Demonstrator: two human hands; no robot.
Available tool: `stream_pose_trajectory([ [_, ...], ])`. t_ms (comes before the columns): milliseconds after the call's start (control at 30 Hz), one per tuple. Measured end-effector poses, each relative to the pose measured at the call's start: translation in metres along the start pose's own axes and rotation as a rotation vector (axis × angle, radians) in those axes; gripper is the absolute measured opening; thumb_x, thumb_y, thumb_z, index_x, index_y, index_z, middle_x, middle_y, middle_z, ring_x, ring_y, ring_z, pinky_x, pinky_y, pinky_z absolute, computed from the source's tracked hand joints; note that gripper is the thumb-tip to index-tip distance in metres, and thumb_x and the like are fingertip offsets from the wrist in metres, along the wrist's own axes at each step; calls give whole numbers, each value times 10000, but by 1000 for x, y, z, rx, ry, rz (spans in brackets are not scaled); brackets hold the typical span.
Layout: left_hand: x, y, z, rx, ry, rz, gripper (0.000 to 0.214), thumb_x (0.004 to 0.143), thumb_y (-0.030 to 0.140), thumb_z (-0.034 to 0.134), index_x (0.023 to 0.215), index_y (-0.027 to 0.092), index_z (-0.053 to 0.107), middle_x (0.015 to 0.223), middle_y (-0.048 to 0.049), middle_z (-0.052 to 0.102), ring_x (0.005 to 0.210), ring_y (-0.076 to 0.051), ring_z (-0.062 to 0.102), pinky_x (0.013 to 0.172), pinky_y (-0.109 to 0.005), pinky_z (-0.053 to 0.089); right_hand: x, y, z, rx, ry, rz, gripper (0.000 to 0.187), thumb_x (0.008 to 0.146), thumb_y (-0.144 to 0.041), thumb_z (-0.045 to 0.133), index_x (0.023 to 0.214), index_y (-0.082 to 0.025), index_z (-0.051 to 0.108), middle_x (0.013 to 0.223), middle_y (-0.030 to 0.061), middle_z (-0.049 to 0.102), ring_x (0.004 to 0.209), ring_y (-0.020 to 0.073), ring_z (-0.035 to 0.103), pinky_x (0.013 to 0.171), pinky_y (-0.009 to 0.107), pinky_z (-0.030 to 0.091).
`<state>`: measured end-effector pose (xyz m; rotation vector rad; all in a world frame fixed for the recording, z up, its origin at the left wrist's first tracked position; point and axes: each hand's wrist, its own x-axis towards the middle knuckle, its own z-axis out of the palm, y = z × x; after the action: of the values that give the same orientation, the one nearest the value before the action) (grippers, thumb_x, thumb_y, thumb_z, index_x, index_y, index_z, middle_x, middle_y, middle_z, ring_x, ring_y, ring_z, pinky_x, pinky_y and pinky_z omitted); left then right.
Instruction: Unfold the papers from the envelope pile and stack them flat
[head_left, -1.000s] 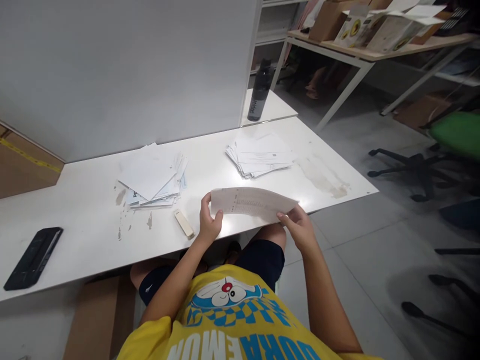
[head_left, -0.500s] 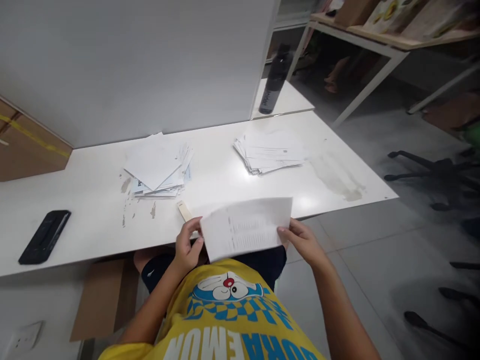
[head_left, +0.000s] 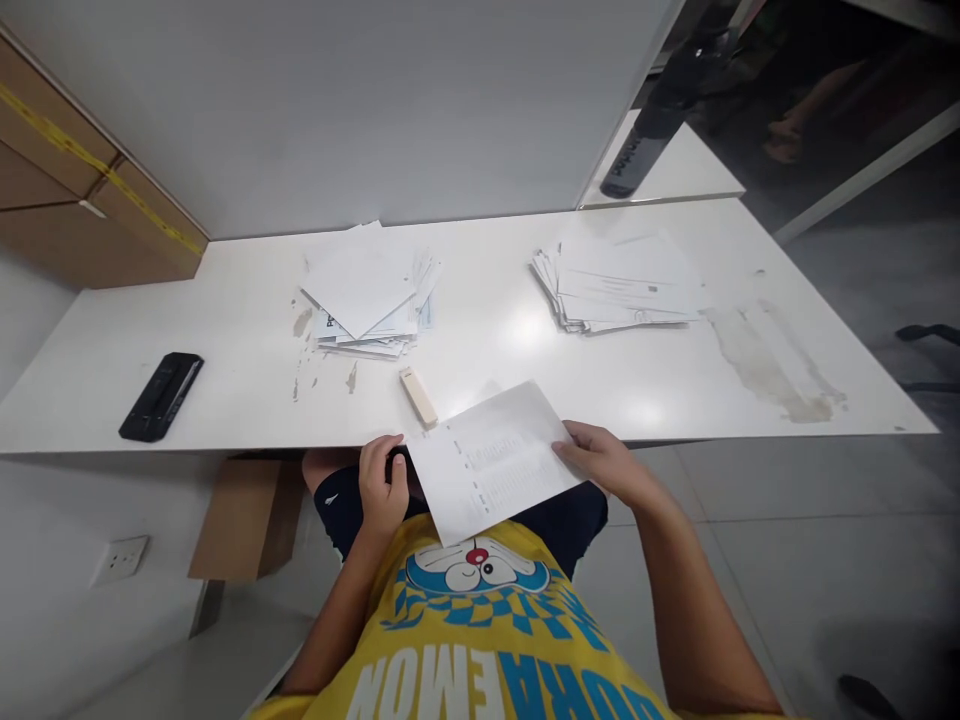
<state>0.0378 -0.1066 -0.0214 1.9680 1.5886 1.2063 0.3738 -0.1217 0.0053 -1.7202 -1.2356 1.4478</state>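
At the far left of the white table [head_left: 225, 400] a black flat device [head_left: 160, 396] lies near the front edge, well apart from everything else. Further right, toward the partition wall [head_left: 375, 100], a loose pile of white papers [head_left: 371, 292] sits fanned and untidy, and just in front of it a small cream-coloured bar [head_left: 418, 397] lies on the tabletop at an angle.

Below that bar, at the table's front edge, the left hand [head_left: 382, 487] has its fingers curled at the left edge of a printed sheet [head_left: 491, 461]; the fingertips are turned away from the camera, so whether they actually pinch the paper or only rest beside it cannot be told. The sheet is held tilted over the person's lap, its upper corner reaching over the table edge, with lines of small print across its middle. The right hand [head_left: 606, 466] grips the sheet's right edge, thumb on top and fingers close together beneath, pinching the paper.

Further right on the table, a second, neater stack of papers [head_left: 619, 285] rests well apart from the hands. Beyond it, behind the partition's edge, stands a dark bottle [head_left: 645, 150], blurred.
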Motion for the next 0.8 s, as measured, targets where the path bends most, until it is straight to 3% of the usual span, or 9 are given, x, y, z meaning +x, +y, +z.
stream_pose_trajectory([
  [233, 0, 6, 11, 123, -98, 132, 301, 947, 250, 452, 1198, 193, 607, 1159, -116, 662, 1120, -264, 576, 979, -438, 465, -1, -6, -10, 91, 57, 55, 369, 714, -444, 662, 947, -164, 714, 836, 50, 703, 791, 246, 632, 693, 329, 495],
  [367, 4, 11, 13, 214, -44, 218, 307, 939, 212, 464, 1208, 179, 608, 1175, -133, 667, 1131, -266, 582, 980, -427, 459, 9, -8, -17, 64, 77, 74, 346, 689, -425, 656, 911, -163, 698, 829, 52, 694, 817, 256, 625, 705, 336, 492],
  [467, 9, 13, 15, 272, 13, 281, 413, 929, 209, 479, 1333, 141, 529, 1285, -173, 622, 1241, -289, 539, 1023, -434, 427, 15, -21, -21, 32, 124, 86, 314, 660, -406, 636, 857, -166, 680, 800, 46, 675, 829, 258, 619, 702, 327, 485],
  [633, 16, 5, 27, 326, -110, 391, 526, 939, 176, 421, 1465, 163, 402, 1413, -146, 549, 1383, -288, 434, 1052, -422, 380, 23, -39, -17, 35, 64, 134, 295, 611, -402, 608, 789, -168, 631, 731, 44, 637, 724, 239, 600, 612, 325, 471],
  [800, 15, -6, 40, 279, 37, 415, 514, 935, 64, 326, 1402, 196, 493, 1297, -130, 645, 1274, -238, 566, 939, -366, 421, 33, -39, -12, 10, 63, 101, 281, 605, -396, 567, 763, -168, 609, 717, 37, 619, 711, 229, 582, 596, 319, 454],
])
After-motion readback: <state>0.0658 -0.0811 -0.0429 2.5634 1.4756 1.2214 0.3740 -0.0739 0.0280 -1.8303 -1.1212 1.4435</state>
